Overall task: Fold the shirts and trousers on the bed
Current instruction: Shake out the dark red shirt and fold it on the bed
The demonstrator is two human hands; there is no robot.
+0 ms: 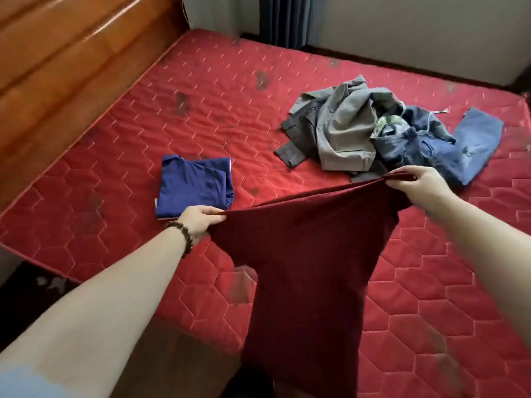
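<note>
Bed (201, 116): your work surface; the red quilted mattress lies bare beyond your fingers, so lay the garment there.
Maroon shirt (310, 254): hangs from both pinches, its lower part draped past the near mattress edge. Keep the top edge taut and level as you lower it.
Unfolded pile (373, 133): grey and denim clothes just beyond your right fingers.
Folded blue shirt (194, 186): just beyond your left fingers.
Left hand (198, 218): fingers curled, pinching one corner.
Right hand (413, 182): pinching the other.
</note>
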